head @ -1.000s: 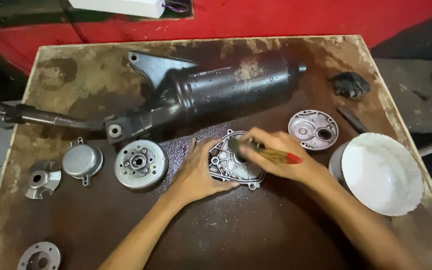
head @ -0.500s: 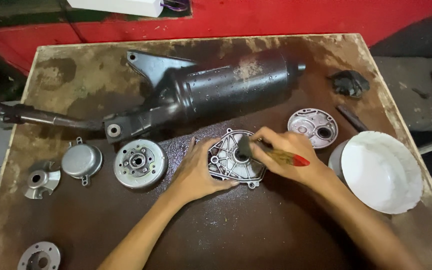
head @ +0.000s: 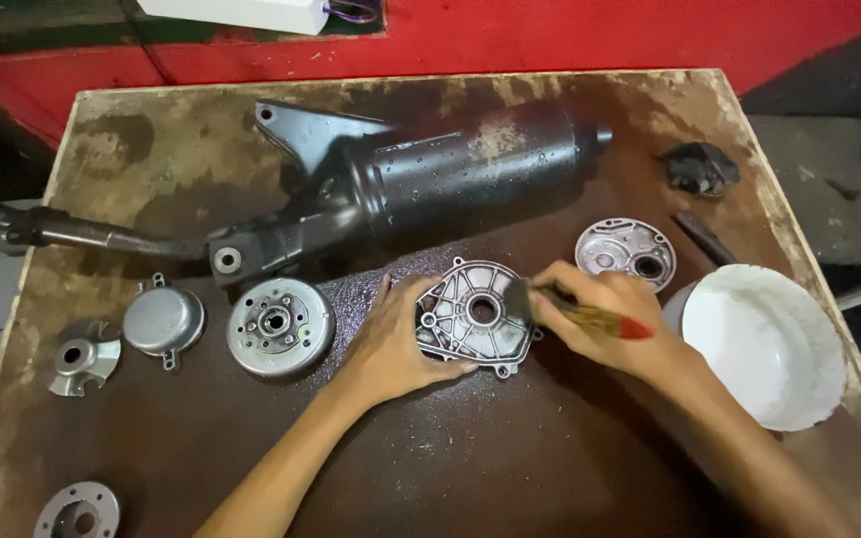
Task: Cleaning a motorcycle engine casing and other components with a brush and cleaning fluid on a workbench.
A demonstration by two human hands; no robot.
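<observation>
Left hand (head: 391, 344): grip closed on engine cover (head: 475, 317), flat on desk (head: 510, 458) | right hand (head: 605, 319): clasps brush (head: 585, 317), bristles leftward, touching cover's right side.

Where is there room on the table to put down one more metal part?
Bare table lies along the near edge, between the forearms. Another patch: far-left corner, behind the exhaust pipe. Crowded: the middle row, around the cover both hands work on.

I'm in a repair workshop. My stained wooden bench (head: 151, 139) carries a black exhaust muffler (head: 450, 179) and loose engine covers (head: 163, 321).
</observation>
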